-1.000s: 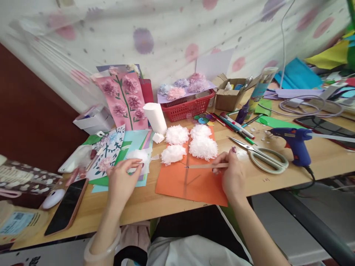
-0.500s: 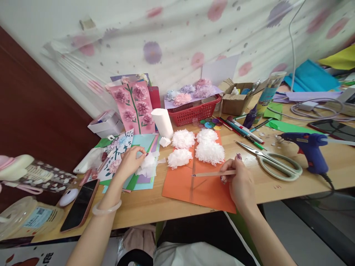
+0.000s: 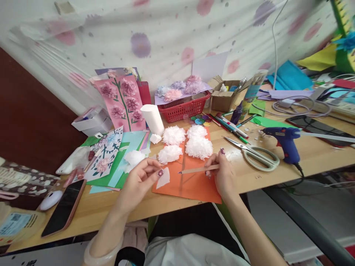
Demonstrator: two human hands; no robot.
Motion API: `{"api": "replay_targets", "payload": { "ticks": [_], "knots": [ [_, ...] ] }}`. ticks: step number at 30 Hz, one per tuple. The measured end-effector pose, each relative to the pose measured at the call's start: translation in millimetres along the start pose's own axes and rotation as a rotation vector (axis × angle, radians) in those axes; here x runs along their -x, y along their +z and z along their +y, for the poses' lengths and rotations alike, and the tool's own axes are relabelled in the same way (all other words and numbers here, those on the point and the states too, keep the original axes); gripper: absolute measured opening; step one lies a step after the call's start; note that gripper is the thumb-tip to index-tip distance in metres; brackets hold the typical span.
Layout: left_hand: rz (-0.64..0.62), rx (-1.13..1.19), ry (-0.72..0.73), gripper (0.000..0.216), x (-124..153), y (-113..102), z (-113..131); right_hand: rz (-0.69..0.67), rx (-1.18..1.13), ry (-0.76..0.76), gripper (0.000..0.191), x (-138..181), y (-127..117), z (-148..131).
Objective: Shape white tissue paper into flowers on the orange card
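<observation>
My left hand pinches a small white piece of tissue paper over the left edge of an orange paper sheet. A crumpled wad of white tissue lies just behind that hand on green and blue sheets. My right hand grips a thin wooden stick with a dark tip, pointing left across the orange sheet. Several white tissue flowers sit at the far end of the sheet.
Scissors and a blue glue gun lie to the right. A red basket, a white paper roll, a pink flower card, markers and a cardboard box stand behind. A phone lies front left.
My left hand left the tissue wad and came toward me and right, now pinching a small white piece by the orange sheet. My right hand kept the stick in place.
</observation>
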State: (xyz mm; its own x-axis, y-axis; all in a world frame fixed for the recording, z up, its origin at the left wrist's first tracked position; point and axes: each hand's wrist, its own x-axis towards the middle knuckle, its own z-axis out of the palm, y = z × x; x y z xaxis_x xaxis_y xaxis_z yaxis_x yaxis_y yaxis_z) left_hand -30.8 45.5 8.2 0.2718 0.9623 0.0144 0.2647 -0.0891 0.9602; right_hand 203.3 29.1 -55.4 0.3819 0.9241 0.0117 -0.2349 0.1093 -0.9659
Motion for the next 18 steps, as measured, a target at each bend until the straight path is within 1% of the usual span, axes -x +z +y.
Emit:
{"api": "replay_targets", "payload": {
  "ticks": [2, 5, 9, 13, 18],
  "knots": [
    [-0.051, -0.015, 0.01, 0.017, -0.4, 11.5, -3.9, -0.026, 0.023, -0.007, 0.07, 1.4, -0.4, -0.4],
    [-0.108, -0.028, 0.01, 0.02, -3.6, 21.4, -12.3, -0.045, 0.026, -0.016, 0.069, 2.5, -1.5, 0.3],
    [-0.109, -0.099, 0.014, 0.024, -6.0, 25.6, -21.7, -0.078, -0.009, -0.021, 0.069, 2.2, -3.3, 1.9],
    [-0.118, -0.14, -0.016, 0.025, -5.9, 28.6, -25.6, -0.086, -0.015, -0.032, 0.071, 1.9, -4.3, 2.9],
    [-0.144, -0.095, -0.05, 0.031, -6.1, 33.8, -25.4, -0.088, -0.012, -0.038, 0.071, 2.0, -3.4, 2.6]
  ]
}}
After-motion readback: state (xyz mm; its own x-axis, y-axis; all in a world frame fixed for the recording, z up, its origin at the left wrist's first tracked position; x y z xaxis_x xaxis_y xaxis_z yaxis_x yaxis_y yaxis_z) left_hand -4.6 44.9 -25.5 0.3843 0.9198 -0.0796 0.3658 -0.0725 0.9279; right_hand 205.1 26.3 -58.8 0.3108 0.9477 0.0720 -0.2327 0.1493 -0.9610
